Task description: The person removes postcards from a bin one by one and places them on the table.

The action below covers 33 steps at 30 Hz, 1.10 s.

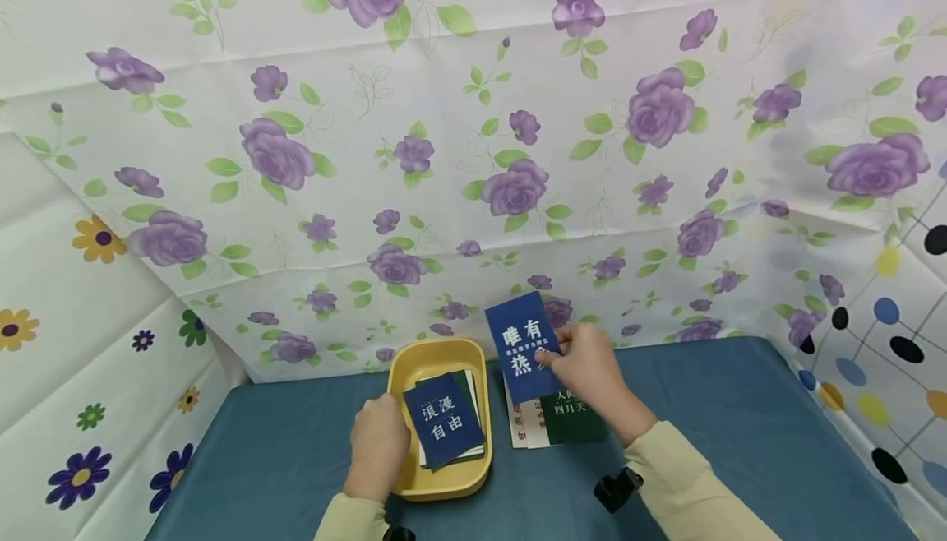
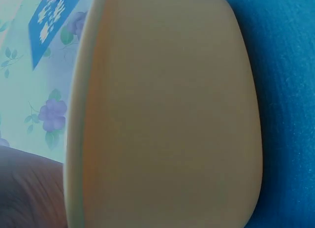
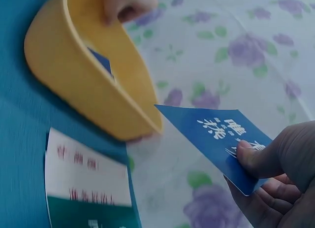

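Observation:
My right hand (image 1: pixel 592 364) pinches a blue card (image 1: pixel 514 372) with white Chinese characters between thumb and fingers, raised just right of a yellow plastic bin (image 1: pixel 444 489). In the right wrist view the thumb lies across the printed face of the card (image 3: pixel 197 134). With curled fingers my left hand (image 1: pixel 379 442) grips the bin's left rim; its fingertips (image 3: pixel 130 9) reach inside. Several cards lie stacked in the bin, topped by another blue card (image 1: pixel 444 422). Below my right hand, a white-and-green card (image 1: pixel 577 426) lies on the table, partly covered in the head view.
A blue-green cloth (image 1: pixel 296 459) covers the table. Behind it rises a white sheet (image 1: pixel 444 278) with purple flowers, close to the bin's far end. Patterned sheets also hang at the left (image 1: pixel 44 409) and right sides.

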Each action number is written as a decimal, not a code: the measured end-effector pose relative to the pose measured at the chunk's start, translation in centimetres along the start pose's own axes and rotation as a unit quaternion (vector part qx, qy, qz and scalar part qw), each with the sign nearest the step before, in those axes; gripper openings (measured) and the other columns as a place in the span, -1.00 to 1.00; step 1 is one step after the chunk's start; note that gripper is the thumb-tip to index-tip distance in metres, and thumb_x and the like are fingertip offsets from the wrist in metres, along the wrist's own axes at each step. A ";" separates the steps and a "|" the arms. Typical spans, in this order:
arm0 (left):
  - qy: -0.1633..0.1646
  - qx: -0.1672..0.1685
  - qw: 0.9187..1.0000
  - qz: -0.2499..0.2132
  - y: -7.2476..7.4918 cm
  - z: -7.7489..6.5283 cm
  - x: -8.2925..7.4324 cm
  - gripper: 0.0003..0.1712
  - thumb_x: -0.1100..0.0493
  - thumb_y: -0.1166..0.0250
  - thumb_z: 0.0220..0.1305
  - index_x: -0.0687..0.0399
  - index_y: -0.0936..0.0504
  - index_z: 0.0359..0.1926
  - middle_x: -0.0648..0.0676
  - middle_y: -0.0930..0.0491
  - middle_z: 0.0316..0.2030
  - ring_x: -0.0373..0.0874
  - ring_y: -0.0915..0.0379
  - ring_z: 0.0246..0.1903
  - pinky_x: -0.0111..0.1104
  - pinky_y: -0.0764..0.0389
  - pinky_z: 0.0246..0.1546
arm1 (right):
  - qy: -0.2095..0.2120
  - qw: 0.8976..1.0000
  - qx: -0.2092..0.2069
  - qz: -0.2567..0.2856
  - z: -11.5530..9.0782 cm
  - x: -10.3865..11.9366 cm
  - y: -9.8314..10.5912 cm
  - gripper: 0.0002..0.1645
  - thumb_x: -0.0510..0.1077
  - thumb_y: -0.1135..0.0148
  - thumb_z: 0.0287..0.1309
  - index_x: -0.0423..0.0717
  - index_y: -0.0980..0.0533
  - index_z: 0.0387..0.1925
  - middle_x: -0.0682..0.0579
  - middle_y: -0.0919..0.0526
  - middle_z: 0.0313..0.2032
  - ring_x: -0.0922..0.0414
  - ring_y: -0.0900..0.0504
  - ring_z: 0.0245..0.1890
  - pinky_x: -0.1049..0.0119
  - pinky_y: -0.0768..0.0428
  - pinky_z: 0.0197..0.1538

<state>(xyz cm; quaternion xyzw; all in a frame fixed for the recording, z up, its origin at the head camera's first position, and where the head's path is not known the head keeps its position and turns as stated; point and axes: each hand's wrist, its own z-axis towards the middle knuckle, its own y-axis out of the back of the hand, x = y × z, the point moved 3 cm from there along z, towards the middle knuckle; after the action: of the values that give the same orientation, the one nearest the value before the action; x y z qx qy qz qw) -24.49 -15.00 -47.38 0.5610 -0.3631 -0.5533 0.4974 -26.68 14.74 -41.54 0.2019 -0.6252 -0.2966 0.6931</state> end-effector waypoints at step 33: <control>0.010 0.008 1.000 0.012 -0.3 0.1 0.0 -0.91 0.35 -0.28 0.03 0.29 -0.51 -0.46 0.13 -0.45 -0.62 -0.07 -0.46 -0.65 -0.27 -0.45 -0.72 | -0.080 0.992 0.039 -0.086 0.1 -13.1 0.3 -0.35 0.02 -0.44 -0.14 0.03 -0.09 -0.78 0.15 0.07 -0.72 0.22 0.04 -0.73 0.32 -0.04 -0.61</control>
<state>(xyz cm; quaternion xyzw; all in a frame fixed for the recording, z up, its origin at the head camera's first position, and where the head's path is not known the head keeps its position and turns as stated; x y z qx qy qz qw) -24.63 -14.98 -47.63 0.5660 -0.3695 -0.5384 0.5032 -27.25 23.68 -51.17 0.2570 -0.6702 -0.3459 0.6042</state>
